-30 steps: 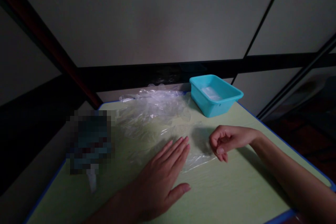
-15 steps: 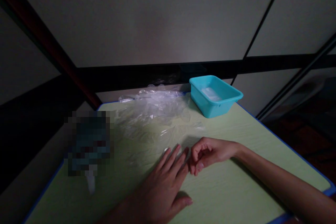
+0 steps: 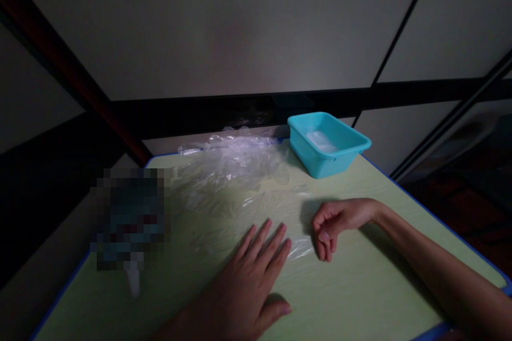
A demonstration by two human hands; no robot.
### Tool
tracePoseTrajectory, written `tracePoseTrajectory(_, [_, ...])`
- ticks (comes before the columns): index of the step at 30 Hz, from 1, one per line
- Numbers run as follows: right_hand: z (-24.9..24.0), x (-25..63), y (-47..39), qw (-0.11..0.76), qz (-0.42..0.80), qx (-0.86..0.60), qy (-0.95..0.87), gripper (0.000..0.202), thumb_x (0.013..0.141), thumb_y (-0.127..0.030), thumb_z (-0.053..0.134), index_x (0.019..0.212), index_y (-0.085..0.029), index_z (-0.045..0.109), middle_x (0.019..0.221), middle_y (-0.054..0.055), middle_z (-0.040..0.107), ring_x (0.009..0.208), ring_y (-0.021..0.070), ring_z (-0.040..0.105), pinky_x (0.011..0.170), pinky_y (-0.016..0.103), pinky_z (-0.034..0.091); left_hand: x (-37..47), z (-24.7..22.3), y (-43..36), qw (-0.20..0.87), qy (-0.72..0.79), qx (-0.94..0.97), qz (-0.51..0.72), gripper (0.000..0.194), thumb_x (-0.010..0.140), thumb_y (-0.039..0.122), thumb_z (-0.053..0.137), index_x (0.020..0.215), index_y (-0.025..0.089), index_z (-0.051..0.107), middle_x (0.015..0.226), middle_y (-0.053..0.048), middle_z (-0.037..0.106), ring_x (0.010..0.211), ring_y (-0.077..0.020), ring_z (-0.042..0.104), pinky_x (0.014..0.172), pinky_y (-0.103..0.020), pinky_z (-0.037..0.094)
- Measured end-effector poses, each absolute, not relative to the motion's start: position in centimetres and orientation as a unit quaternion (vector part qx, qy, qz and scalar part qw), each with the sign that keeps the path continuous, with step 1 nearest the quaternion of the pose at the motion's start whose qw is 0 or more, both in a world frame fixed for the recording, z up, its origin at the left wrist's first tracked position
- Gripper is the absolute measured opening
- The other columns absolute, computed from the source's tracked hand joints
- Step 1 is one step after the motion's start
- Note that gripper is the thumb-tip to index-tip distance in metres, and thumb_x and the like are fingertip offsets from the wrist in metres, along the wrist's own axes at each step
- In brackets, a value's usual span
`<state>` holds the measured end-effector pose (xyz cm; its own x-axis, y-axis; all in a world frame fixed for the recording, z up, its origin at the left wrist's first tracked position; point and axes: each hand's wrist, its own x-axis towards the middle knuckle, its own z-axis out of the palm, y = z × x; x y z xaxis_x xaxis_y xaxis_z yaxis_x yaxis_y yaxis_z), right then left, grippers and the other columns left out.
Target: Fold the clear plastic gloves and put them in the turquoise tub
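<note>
My left hand (image 3: 252, 282) lies palm down on the table with its fingers apart. Under and beyond its fingertips, a thin clear plastic sheet (image 3: 256, 213) is spread out, faintly creased; its exact outline is hard to see. To the right, my right hand (image 3: 330, 229) has its fingers curled downward and the thumb against them. A shiny end of the clear plastic reaches those curled fingertips; whether they pinch it is hidden. Behind lies a crumpled heap of clear plastic (image 3: 240, 154), with rounded ends like those of disposable gloves.
At the back right of the pale green table (image 3: 384, 287) stands a turquoise basin (image 3: 332, 162) with a whitish flat item (image 3: 321, 141) inside. A blurred-out dark object (image 3: 132, 218) occupies the left side, a white strip (image 3: 133, 279) below it. Pale panels (image 3: 240, 26) rise behind the table.
My right hand has moved right, away from the left fingertips, fingers still curled. A shiny end of the plastic now shows between the hands. The left hand has hardly moved.
</note>
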<state>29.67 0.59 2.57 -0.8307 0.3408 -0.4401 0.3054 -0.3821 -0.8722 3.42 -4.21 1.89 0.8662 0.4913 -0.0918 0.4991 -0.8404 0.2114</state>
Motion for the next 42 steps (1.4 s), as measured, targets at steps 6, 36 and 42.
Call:
tracePoseTrajectory(6, [2.5,30.5,0.7,0.01,0.781,-0.275,-0.562,0.031,0.072,-0.04,0.066,0.073,-0.01,0.057,0.082,0.007,0.067,0.074,0.0133,0.065,0.071,0.026,0.049,3.6,2.3,-4.3,0.102,0.265,0.958,-0.028,0.076,0.08,0.042,0.054,0.14,0.02,0.013,0.147,-0.007,0.006,0.133,-0.0289,-0.001,0.106,-0.05,0.009])
tracePoseTrajectory(36, [4.3,27.9,-0.7,0.132,0.256,-0.283,-0.915,0.03,0.083,-0.01,0.045,0.11,-0.014,0.057,0.118,0.011,0.054,0.112,0.022,0.048,0.09,0.036,0.041,2.9,1.2,-2.1,0.019,0.44,0.897,-0.033,0.071,0.086,0.052,0.034,0.137,0.005,0.021,0.144,-0.015,0.014,0.132,-0.0295,0.012,0.103,-0.054,0.016])
tracePoseTrajectory(42, [4.5,27.4,-0.8,0.13,0.251,-0.275,-0.919,0.031,0.08,-0.007,0.048,0.109,-0.015,0.057,0.113,0.01,0.057,0.107,0.0217,0.051,0.086,0.035,0.043,2.4,1.6,-1.6,0.025,0.434,0.9,-0.03,0.07,0.087,0.051,0.032,0.138,0.005,0.018,0.144,-0.015,0.014,0.132,-0.0298,0.011,0.103,-0.055,0.014])
